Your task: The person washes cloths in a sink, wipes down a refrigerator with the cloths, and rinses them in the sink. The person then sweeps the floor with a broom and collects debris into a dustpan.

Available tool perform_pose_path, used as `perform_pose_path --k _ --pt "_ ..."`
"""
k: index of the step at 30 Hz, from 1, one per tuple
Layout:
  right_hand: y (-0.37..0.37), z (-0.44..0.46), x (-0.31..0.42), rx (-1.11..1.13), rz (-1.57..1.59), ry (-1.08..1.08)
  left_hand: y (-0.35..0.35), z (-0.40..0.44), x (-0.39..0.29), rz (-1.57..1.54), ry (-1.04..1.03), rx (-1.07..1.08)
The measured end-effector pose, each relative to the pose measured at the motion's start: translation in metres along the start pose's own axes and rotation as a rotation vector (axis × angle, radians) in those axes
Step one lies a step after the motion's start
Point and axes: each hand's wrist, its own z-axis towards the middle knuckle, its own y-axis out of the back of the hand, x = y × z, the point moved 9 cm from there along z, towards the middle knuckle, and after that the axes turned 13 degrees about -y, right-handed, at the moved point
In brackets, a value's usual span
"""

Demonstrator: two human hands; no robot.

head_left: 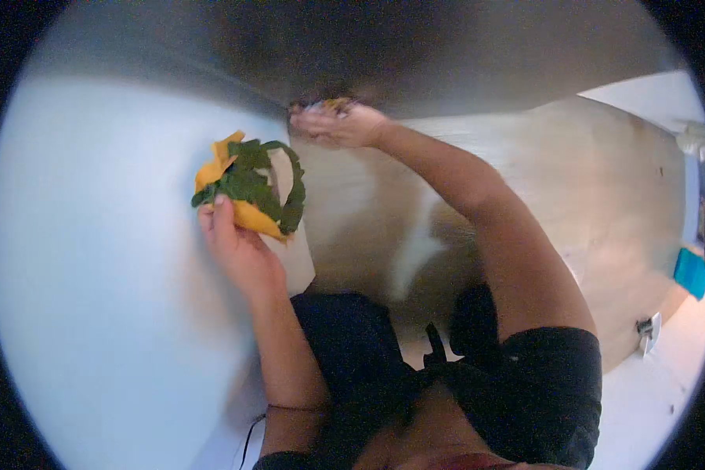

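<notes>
My left hand is closed on the lower edge of a green and yellow leafy-looking bundle, thumb on top. Ragged green pieces fill its middle, yellow pieces show above and below, and a pale curved piece lies on its right side. I cannot make out what it is made of. My right hand reaches to the lower edge of a dark panel, its fingers pointing left and smeared by motion. A small brown and yellowish patch shows just above those fingers; whether the hand holds it is unclear.
A broad pale surface fills the left. The dark panel spans the top. Below it spreads a brownish, shiny surface. At the far right are a teal object and a small white and dark fitting.
</notes>
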Motion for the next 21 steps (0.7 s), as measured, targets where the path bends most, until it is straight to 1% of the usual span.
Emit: perform_pose_path --k 1,2,3,4,6,7,8,9,10,11,12,13,14,15,16,17,18,19,21 --pt "-0.048 -0.019 0.004 0.161 -0.154 0.091 -0.004 -0.001 0.002 0.016 -0.019 0.024" --pt "-0.079 -0.038 0.002 0.331 -0.302 0.181 -0.006 -0.001 0.004 0.032 -0.035 0.046" --pt "-0.062 -0.022 0.013 0.337 -0.314 0.178 0.014 0.007 -0.014 0.021 -0.03 0.053" --pt "-0.057 -0.032 -0.011 0.704 -0.011 -0.057 0.017 0.007 -0.014 0.061 -0.025 0.045" --pt "-0.042 -0.077 -0.045 1.001 0.275 -0.268 0.01 0.004 -0.011 0.099 -0.01 0.045" --pt "-0.027 -0.1 -0.064 0.951 0.242 -0.228 0.009 0.004 -0.012 0.101 -0.009 0.014" --pt "-0.011 -0.121 -0.082 0.753 0.216 -0.056 0.012 0.006 -0.013 0.104 -0.014 -0.02" --pt "0.009 -0.148 -0.102 0.555 0.189 0.114 0.015 0.008 -0.012 0.103 -0.013 0.009" --pt "0.032 -0.172 -0.135 0.564 0.247 0.101 0.003 0.006 -0.021 0.11 -0.01 0.015" --pt "0.05 -0.196 -0.161 0.722 -0.024 0.072 0.001 0.006 -0.016 0.135 0.004 0.024" --pt "0.059 -0.224 -0.184 0.607 -0.51 0.274 -0.002 0.008 -0.012 0.157 0.011 0.035" --pt "0.089 -0.225 -0.214 1.085 -0.158 -0.19 -0.011 0.009 -0.008 0.126 0.027 0.078" --pt "0.108 -0.25 -0.237 0.709 -0.246 -0.008 -0.018 0.008 -0.01 0.121 0.029 0.094" --pt "0.108 -0.284 -0.267 0.661 -0.537 0.013 -0.02 0.009 -0.013 0.117 0.018 0.122" --pt "0.126 -0.289 -0.272 0.668 -0.543 -0.006 -0.029 0.006 -0.017 0.118 0.018 0.157" --pt "0.167 -0.268 -0.269 0.478 -0.495 -0.232 -0.012 0.009 -0.02 0.13 0.024 0.171" --pt "0.212 -0.26 -0.278 0.287 -0.427 -0.45 -0.015 0.007 -0.023 0.124 0.037 0.185" --pt "0.231 -0.25 -0.276 0.291 -0.436 -0.453 -0.018 0.005 -0.024 0.114 0.053 0.184" --pt "0.295 -0.221 -0.269 -0.146 -0.488 -0.628 -0.012 0.005 -0.023 0.098 0.07 0.182"
